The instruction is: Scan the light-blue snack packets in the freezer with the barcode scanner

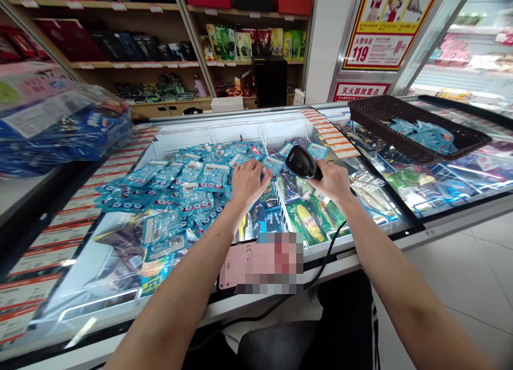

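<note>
Head view: from where I stand, someone is leaning over a glass-topped display freezer (340, 264), bare forearms stretched across its front edge. The right hand (334, 178) is wrapped around the handle of a black barcode scanner (301, 162), its head pointing away to the left, over the freezer's contents. A black cable (331, 247) loops down past the front rim. The left hand (249, 182) is apart from the right, fingers bent down at the right side of a heap of small blue foil packets (192, 183); I can't tell whether it's pinching one or only resting there. That heap fills much of the left part of the freezer, many packets showing white barcode labels. Just below the scanner, right of a white wire divider (282, 212), lie green packs of corn (311, 223). A pink-screened phone (248, 264), partly blurred out, lies on the near edge between the two forearms. Over to the right, a dark brown woven basket (385, 135) sits on the glass with a few more blue packets inside. On the far left there's a clear plastic bag (64, 126) stuffed with blue packaging, and stocked wooden shelves (132, 65) stand behind everything.
</note>
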The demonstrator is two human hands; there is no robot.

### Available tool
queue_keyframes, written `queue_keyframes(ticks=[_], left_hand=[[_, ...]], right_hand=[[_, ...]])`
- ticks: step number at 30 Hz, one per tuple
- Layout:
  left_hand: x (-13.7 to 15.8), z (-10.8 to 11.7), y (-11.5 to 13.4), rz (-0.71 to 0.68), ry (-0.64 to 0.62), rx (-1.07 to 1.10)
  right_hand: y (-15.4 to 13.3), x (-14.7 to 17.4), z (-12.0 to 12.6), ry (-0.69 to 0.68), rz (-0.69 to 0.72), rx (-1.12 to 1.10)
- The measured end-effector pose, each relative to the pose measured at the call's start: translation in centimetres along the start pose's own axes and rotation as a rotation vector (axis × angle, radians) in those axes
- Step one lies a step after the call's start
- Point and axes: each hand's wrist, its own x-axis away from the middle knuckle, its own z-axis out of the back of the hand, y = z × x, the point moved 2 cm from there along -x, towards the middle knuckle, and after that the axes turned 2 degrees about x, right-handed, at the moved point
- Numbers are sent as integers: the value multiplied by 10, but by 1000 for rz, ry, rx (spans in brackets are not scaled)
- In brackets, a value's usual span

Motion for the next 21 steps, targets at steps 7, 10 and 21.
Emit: queue_keyframes(ticks=[7, 10, 21], left_hand=[[1, -10, -11, 129, 64, -11], [1, -13, -15, 130, 22, 6], [-2, -6, -21, 166, -45, 236]], right_hand=[[-1, 1, -1, 19, 17, 0], [-1, 1, -2, 13, 23, -2], [-7, 2, 2, 14, 98, -38]])
